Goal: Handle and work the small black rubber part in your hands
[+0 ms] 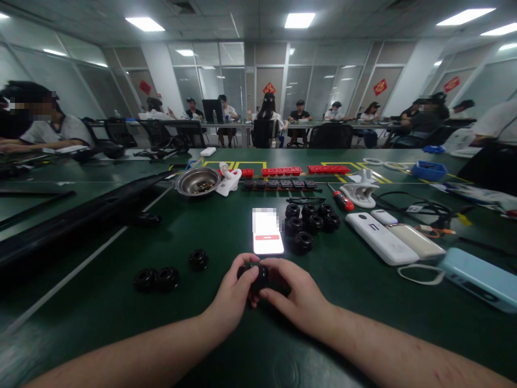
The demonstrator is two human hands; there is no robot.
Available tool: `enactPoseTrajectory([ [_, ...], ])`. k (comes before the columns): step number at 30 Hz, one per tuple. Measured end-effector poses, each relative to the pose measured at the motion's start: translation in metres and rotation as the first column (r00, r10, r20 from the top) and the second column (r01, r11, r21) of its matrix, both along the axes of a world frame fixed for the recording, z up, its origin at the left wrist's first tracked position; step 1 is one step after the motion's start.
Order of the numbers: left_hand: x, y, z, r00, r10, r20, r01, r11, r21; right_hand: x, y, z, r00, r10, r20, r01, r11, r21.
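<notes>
Two bare forearms enter from the lower edge of the head view. No sleeves, gloves, watch or rings are visible. The left hand (234,293) and right hand (297,299) are uncovered. The right forearm (404,353) shows a few small marks on its surface.

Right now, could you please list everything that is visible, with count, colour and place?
black part: one, black, held between both hands
black rings, right group: about seven, beside the phone
black rings, left group: three, black, left of the hands
phone: one, lit screen, ahead of the hands
metal bowl: one, silver, far left
screwdriver: one, red handle, far right
white devices: three, right side
table: one, green
other people: several, seated in the background
left hand: grip on the black part
right hand: grip on the black part
</notes>
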State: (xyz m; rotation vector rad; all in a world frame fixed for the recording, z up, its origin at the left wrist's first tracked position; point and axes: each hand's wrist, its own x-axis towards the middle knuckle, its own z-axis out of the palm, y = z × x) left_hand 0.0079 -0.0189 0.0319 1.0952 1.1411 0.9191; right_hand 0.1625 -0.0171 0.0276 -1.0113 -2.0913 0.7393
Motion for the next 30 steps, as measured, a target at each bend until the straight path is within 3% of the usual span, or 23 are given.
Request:
enactPoseTrajectory([
  [6, 0.0004, 0.0003, -0.0014, 0.999, 0.031, 0.03, -0.031, 1.0, 0.001, -0.0026, 0.0047, 0.001, 0.993, -0.092, 0.07, 0.101, 0.987, -0.126],
  [14, 0.0017, 0.0008, 0.0055, 1.0, -0.029, -0.006, 0.029, 0.999, -0.025, -0.0019, 0.0007, -0.0006, 0.999, -0.018, -0.029, 0.017, 0.999, -0.047],
  [22, 0.0001, -0.0016, 0.0016, 1.0, -0.002, 0.031, 0.002, 1.0, 0.0, -0.0024, 0.002, 0.0037, 0.996, -0.08, 0.035, 0.084, 0.986, -0.145],
  [25, 0.0, -0.0004, 0.0, 0.999, -0.007, 0.053, 0.007, 1.0, 0.0, -0.0027, 0.0019, 0.0039, 0.994, -0.086, 0.073, 0.092, 0.992, -0.088],
  [30, 0.0003, 0.0002, -0.0005, 0.999, -0.028, 0.044, 0.029, 0.999, -0.019, -0.0011, -0.0005, 0.0064, 1.0, 0.009, 0.019, -0.01, 0.997, 0.08],
])
